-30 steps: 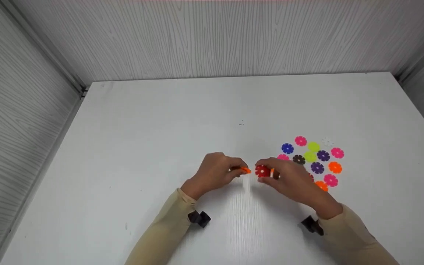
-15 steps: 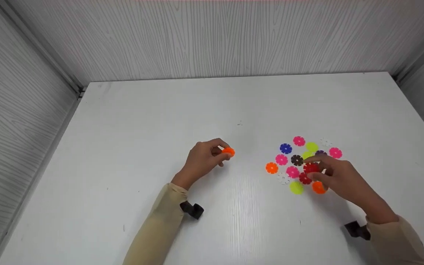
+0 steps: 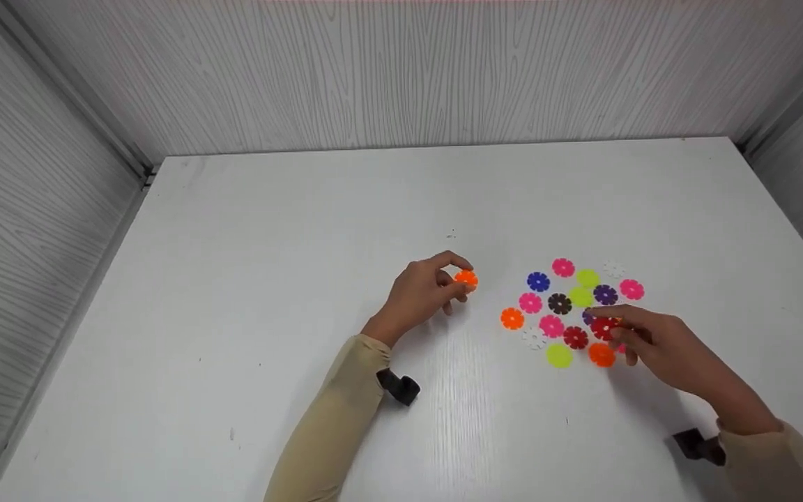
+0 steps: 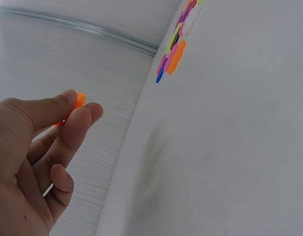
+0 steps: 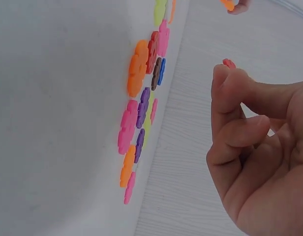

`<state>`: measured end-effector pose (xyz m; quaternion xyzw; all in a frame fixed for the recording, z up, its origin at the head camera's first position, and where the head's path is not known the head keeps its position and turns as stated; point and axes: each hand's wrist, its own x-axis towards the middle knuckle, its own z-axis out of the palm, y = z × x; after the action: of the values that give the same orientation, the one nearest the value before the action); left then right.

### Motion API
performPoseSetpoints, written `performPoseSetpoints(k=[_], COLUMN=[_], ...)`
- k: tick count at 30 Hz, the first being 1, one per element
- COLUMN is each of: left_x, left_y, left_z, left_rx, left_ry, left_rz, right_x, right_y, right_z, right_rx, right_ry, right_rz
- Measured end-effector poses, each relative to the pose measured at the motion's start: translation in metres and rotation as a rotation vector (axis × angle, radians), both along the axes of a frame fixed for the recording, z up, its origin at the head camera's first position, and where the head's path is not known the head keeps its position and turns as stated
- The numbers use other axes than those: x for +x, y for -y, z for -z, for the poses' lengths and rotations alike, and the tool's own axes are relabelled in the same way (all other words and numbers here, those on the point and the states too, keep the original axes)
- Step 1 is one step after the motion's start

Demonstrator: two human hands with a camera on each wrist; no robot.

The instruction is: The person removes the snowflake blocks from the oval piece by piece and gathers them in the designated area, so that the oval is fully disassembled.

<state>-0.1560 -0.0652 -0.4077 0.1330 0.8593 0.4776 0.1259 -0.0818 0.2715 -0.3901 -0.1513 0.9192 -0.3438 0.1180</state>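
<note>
Thumb and fingers of my left hand (image 3: 424, 293) pinch an orange notched disc (image 3: 466, 279) above the table, left of the group of discs. In the left wrist view, only part of this orange disc (image 4: 80, 100) shows between the fingertips. My right hand (image 3: 666, 352) pinches a red notched disc (image 3: 603, 329) over the right side of the group. Just a small red edge (image 5: 229, 63) of it shows in the right wrist view. Below and beside the right hand lie a dark red disc (image 3: 576, 338) and an orange disc (image 3: 601, 355). A purple disc is partly covered by the fingers.
Several flat discs lie spread on the white table (image 3: 269, 279), among them a blue disc (image 3: 538, 282), a brown disc (image 3: 560, 304), a yellow-green disc (image 3: 560, 355) and a white disc (image 3: 614, 269). Wood-grain panels (image 3: 401, 77) stand behind and at both sides.
The hands were close together near the middle a second ago. My right hand has carried the red disc right, over the group. My left hand drew back left, then came right again with the orange disc.
</note>
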Motion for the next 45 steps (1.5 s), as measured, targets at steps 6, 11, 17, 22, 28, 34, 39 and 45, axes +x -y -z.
performPoseSetpoints(k=[6, 11, 17, 22, 28, 34, 39, 45], left_x=[-0.009, -0.017, -0.025, -0.029, -0.035, -0.036, -0.035, -0.035], left_y=[-0.008, -0.012, -0.024, -0.036, -0.042, -0.043, -0.046, -0.045], left_z=[0.002, 0.004, 0.014, 0.018, 0.016, 0.016, 0.016, 0.015], left_rx=[-0.04, -0.03, -0.025, -0.047, -0.144, -0.317, -0.447, -0.443], left_ry=[0.047, 0.129, 0.16, 0.18, 0.173, 0.072, -0.012, 0.009], left_rz=[0.014, 0.004, -0.022, -0.013, -0.022, -0.01, -0.011, -0.01], right_x=[0.004, 0.006, 0.006, 0.008, 0.01, 0.009, 0.01, 0.014], right_y=[0.0, 0.0, -0.003, -0.002, 0.006, 0.014, 0.019, 0.021], right_z=[0.0, 0.003, 0.008, 0.014, 0.017, 0.017, 0.018, 0.02], right_rx=[0.007, 0.027, 0.064, 0.048, 0.061, 0.126, 0.222, 0.275], right_ry=[0.078, 0.133, 0.232, 0.273, 0.274, 0.278, 0.228, 0.169], right_rz=[0.01, -0.006, -0.008, -0.047, -0.085, -0.102, -0.079, -0.056])
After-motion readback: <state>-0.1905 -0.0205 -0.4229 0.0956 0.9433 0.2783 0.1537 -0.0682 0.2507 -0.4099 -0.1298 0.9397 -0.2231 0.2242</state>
